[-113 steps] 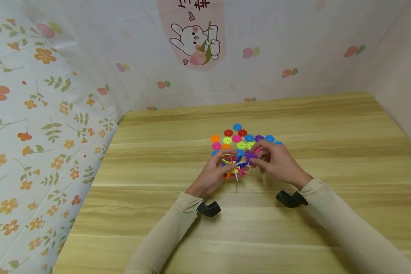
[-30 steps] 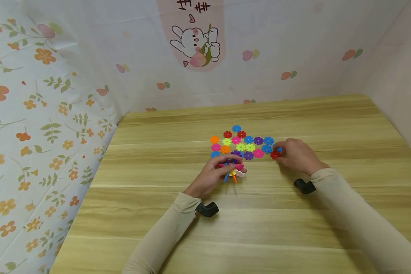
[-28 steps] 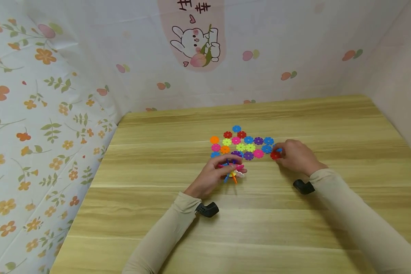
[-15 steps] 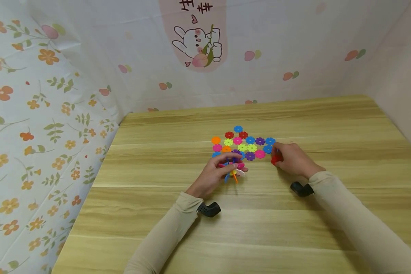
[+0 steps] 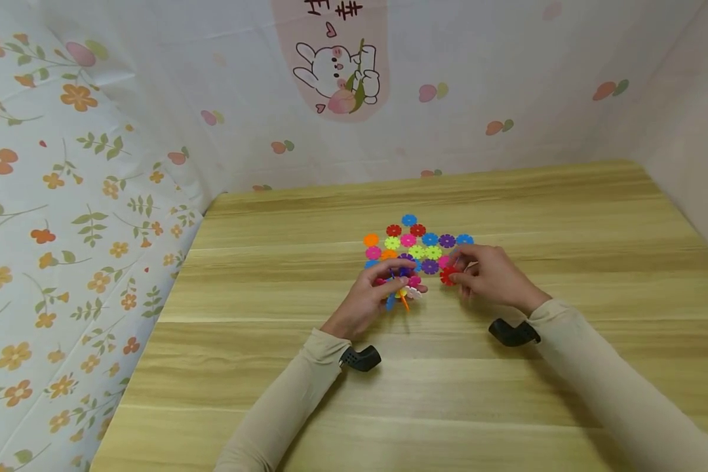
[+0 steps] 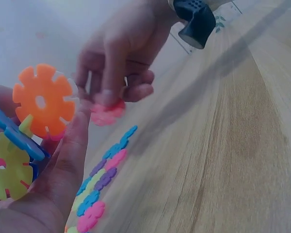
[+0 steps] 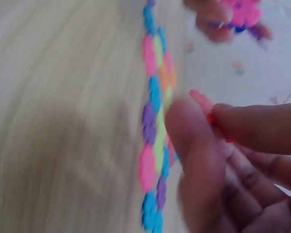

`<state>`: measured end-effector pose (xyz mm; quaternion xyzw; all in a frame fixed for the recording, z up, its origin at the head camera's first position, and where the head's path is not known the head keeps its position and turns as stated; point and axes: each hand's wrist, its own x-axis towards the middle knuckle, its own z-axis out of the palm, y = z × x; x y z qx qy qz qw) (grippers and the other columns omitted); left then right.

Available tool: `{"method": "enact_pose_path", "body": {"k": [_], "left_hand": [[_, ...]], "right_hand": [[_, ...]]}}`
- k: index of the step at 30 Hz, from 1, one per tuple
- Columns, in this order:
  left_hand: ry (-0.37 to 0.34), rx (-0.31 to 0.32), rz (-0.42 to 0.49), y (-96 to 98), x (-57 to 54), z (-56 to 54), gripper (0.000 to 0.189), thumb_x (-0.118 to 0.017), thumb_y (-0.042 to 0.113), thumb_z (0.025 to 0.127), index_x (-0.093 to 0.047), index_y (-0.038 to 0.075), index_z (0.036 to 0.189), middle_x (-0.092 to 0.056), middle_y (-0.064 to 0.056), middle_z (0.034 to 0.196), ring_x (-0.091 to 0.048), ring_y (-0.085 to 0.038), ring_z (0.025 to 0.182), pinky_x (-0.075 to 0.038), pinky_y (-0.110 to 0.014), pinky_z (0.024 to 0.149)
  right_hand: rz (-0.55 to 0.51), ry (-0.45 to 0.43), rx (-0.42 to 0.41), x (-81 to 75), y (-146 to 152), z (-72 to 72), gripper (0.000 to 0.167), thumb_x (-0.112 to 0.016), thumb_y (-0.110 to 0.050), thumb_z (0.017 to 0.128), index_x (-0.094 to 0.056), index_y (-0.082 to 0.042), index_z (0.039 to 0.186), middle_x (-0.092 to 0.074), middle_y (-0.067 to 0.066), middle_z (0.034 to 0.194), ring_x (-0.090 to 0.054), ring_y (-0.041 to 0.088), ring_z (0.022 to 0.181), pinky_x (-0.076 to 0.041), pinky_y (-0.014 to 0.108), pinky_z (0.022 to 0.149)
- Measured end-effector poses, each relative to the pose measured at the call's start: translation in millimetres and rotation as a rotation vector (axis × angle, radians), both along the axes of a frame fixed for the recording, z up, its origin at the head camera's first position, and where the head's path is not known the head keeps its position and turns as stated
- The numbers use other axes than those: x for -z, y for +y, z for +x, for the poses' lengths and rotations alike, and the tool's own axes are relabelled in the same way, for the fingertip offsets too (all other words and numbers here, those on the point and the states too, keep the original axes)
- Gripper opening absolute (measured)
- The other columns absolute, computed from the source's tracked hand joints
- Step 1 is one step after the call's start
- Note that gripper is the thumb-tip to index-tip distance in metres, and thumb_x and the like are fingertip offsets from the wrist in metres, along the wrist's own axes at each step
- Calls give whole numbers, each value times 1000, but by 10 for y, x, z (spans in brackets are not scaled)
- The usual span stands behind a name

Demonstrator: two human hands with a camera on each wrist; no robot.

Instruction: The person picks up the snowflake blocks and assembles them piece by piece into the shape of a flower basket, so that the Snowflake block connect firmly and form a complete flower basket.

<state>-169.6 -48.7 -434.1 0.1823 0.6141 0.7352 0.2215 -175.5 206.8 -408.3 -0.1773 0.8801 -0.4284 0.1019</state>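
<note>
At centre frame in the head view, the left hand point(image 5: 370, 296) keeps a closed grip on one cluster of joined snowflake discs point(image 5: 398, 288), held just above the counter point(image 5: 307, 367). The left wrist view alone shows its parts: an orange disc point(image 6: 42, 101), a yellow-green one and blue ones. To the right, the right hand point(image 5: 488, 278) pinches one red disc point(image 5: 448, 275) just beside the cluster; the right wrist view shows only its blurred red edge between thumb and fingertip. Above both hands, loose flat discs point(image 5: 415, 244) lie in rows, too crowded to count exactly.
</note>
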Motion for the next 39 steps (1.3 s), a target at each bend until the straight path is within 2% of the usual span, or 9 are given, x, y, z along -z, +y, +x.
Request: {"method": "enact_pose_path", "body": {"k": [3,8,13,16,19,21,26,36,39], "left_hand": [[7,-3,-4,-1,1,4,36,-49,8,104,-50,-5,137,-46,-29,140,-62,-15,112,-54,-21,86],[35,-28,-39,-5,6,11,34,-49,9,104,-54,-1,135,-51,-11,128,-53,-13,101,-48,-17,77],[31,-27,-37,5,15,16,34,-52,11,103,-56,3,136,-53,-3,120,-44,-12,70,-32,-17,53],[25,-27,-39,15,25,22,34,-53,11,103,-56,4,135,-53,-4,120,-38,-13,62,-26,-19,48],[37,-31,-64,25,30,25,33,-53,12,102,-58,6,134,-54,-5,122,-42,-16,69,-27,-20,50],[51,-35,-85,29,26,27,32,-54,12,102,-59,6,133,-54,-7,125,-49,-17,80,-36,-18,56],[92,-45,-144,41,17,26,31,-57,14,101,-62,8,130,-56,-8,130,-52,-21,115,-47,-26,85],[122,-71,-164,74,26,44,29,-61,14,99,-64,7,127,-59,-7,128,-51,-22,121,-47,-28,87],[125,-90,-171,86,24,60,28,-62,12,98,-65,8,126,-60,-7,127,-52,-21,120,-46,-28,85]], "right_hand": [[-39,32,18,-47,-89,42,14,-67,0,92,-63,-1,105,-60,10,82,-66,26,62,-55,31,54],[-134,71,57,-110,-227,95,12,-69,-3,91,-64,-2,102,-63,16,77,-64,32,60,-49,28,49],[-223,84,69,-131,-316,122,10,-69,-2,91,-64,-2,100,-63,20,75,-62,32,56,-47,27,46],[-229,87,79,-127,-337,137,9,-68,-1,91,-64,-2,99,-63,19,73,-62,31,55,-46,27,45],[-207,97,81,-128,-342,156,10,-68,0,91,-64,-2,99,-64,18,73,-63,32,55,-45,28,45],[-190,109,78,-134,-343,166,10,-68,0,90,-64,-1,100,-64,17,72,-63,33,55,-45,27,44],[-151,139,65,-135,-360,183,9,-69,1,89,-67,-2,98,-64,14,72,-62,31,55,-46,27,46],[-191,106,111,-90,-437,202,9,-70,1,89,-71,2,98,-69,16,75,-66,34,58,-52,28,49],[-193,128,110,-76,-449,207,7,-71,2,88,-71,2,95,-69,15,74,-66,33,57,-52,27,47]]}}
